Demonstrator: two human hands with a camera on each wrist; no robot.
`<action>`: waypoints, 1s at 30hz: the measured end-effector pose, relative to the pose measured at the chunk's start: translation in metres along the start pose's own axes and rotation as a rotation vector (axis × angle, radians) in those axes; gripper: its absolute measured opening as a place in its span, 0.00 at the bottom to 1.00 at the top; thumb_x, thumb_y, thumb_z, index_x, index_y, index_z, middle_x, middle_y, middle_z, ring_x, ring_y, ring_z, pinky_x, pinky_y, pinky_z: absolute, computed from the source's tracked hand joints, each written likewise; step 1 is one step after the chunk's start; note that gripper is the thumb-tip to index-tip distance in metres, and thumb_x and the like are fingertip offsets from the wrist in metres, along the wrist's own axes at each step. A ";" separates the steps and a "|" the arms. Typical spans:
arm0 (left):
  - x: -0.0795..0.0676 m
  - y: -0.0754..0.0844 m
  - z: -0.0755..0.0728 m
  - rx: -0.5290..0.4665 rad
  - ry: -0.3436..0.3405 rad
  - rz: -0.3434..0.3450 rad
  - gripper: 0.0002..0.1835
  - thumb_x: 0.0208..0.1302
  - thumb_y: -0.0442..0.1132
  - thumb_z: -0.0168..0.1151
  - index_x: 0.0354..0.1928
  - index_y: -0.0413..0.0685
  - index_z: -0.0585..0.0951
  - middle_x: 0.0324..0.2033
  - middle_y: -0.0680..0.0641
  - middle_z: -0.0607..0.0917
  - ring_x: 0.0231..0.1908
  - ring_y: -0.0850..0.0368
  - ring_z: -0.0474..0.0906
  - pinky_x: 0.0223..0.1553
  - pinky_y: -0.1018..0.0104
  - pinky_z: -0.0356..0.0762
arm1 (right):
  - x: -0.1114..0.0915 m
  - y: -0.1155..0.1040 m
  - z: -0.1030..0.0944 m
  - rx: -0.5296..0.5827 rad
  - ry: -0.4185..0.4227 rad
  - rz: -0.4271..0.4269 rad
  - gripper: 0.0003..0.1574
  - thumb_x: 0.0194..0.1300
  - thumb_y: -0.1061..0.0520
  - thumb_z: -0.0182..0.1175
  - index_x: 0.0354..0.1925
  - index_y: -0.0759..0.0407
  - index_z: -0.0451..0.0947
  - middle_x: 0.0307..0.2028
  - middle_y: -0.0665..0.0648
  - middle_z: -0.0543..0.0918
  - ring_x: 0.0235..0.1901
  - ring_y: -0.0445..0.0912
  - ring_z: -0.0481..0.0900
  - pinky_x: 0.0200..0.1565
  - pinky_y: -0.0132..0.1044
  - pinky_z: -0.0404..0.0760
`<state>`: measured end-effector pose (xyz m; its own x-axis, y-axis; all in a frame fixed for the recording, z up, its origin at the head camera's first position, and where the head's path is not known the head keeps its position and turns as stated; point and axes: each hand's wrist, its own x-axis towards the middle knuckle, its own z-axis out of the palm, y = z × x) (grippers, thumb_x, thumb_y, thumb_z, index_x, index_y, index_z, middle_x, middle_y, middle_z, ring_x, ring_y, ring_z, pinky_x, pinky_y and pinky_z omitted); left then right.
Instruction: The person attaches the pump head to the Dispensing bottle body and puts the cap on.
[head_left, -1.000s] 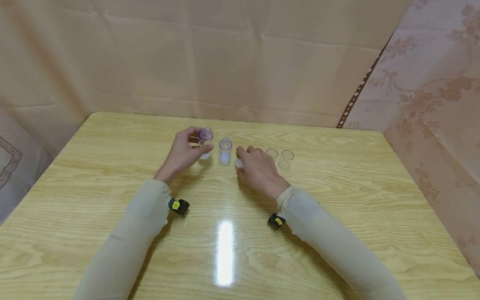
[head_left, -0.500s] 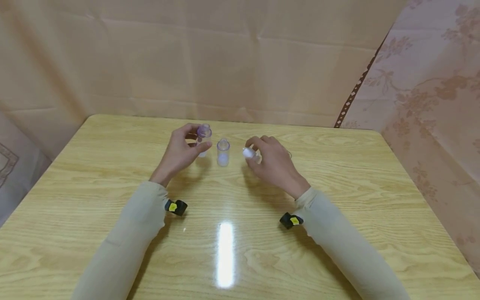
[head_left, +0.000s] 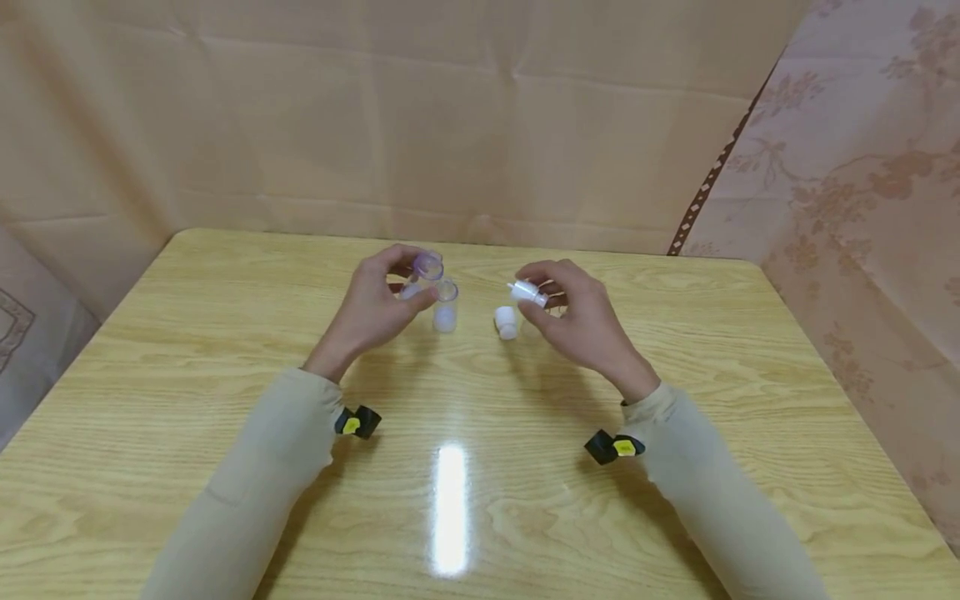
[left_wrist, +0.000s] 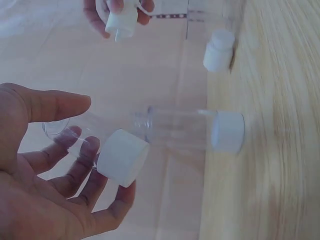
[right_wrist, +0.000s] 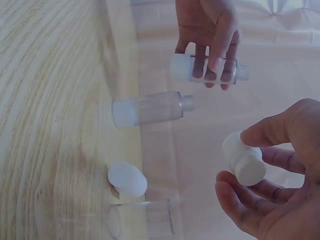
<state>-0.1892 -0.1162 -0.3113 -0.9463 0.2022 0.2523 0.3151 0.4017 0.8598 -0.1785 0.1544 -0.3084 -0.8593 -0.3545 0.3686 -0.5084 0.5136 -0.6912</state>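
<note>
My left hand grips a clear bottle with a white base; it is tilted above the table, its neck without a lid. Just right of it a matching clear bottle stands upright, also open at the neck. Between thumb and fingers, my right hand pinches a white pump head, held sideways in the air with its thin stem pointing left. Below it, a second white pump head stands on the table.
A clear cap stands beyond the second pump head, mostly hidden by the right hand in the head view. All this is on a wood-grain table, with a beige curtain behind and a floral one at right.
My right hand has lifted one white pump head off to the right and turned it, baring the second one on the table. The left hand has tilted its bottle and shifted slightly right.
</note>
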 end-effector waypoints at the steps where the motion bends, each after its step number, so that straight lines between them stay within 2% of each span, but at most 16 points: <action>1: -0.001 0.002 0.002 0.004 -0.006 0.006 0.22 0.63 0.30 0.69 0.59 0.35 0.78 0.50 0.39 0.81 0.49 0.44 0.75 0.53 0.48 0.77 | -0.001 0.001 -0.001 0.005 0.003 0.008 0.20 0.67 0.67 0.65 0.56 0.65 0.79 0.48 0.63 0.80 0.44 0.55 0.83 0.47 0.50 0.84; 9: -0.009 0.017 0.015 0.005 -0.057 0.031 0.24 0.62 0.30 0.70 0.60 0.35 0.77 0.51 0.39 0.81 0.52 0.46 0.75 0.53 0.49 0.78 | -0.006 0.001 -0.010 0.072 0.022 0.032 0.21 0.66 0.70 0.65 0.57 0.65 0.80 0.49 0.62 0.78 0.47 0.53 0.80 0.48 0.38 0.84; 19: -0.013 0.017 0.025 0.050 -0.072 0.043 0.25 0.61 0.30 0.69 0.60 0.34 0.77 0.50 0.39 0.80 0.50 0.46 0.76 0.51 0.50 0.79 | -0.006 0.000 -0.016 0.105 -0.027 0.070 0.20 0.66 0.70 0.65 0.56 0.65 0.81 0.51 0.61 0.77 0.48 0.50 0.78 0.50 0.34 0.82; 22: -0.013 0.018 0.027 0.061 -0.075 0.050 0.25 0.60 0.30 0.69 0.60 0.34 0.78 0.50 0.38 0.81 0.50 0.45 0.76 0.50 0.51 0.79 | -0.005 0.002 -0.017 0.101 -0.030 0.072 0.20 0.66 0.70 0.65 0.56 0.65 0.81 0.52 0.61 0.78 0.49 0.50 0.78 0.52 0.36 0.82; 27: -0.014 0.020 0.030 0.095 -0.081 0.064 0.25 0.59 0.30 0.70 0.60 0.34 0.78 0.50 0.38 0.82 0.50 0.45 0.77 0.51 0.52 0.78 | -0.005 0.001 -0.019 0.072 -0.038 0.070 0.19 0.66 0.69 0.65 0.56 0.65 0.82 0.53 0.60 0.79 0.49 0.50 0.78 0.54 0.44 0.81; 30: -0.015 0.019 0.032 0.102 -0.075 0.074 0.25 0.58 0.30 0.70 0.59 0.34 0.79 0.48 0.38 0.82 0.48 0.45 0.77 0.50 0.52 0.77 | -0.005 0.000 -0.021 0.063 -0.045 0.067 0.19 0.66 0.69 0.65 0.55 0.65 0.82 0.53 0.60 0.79 0.49 0.50 0.77 0.54 0.44 0.81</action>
<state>-0.1664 -0.0835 -0.3130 -0.9133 0.2994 0.2762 0.3932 0.4708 0.7898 -0.1751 0.1723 -0.2973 -0.8873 -0.3563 0.2928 -0.4439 0.4881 -0.7515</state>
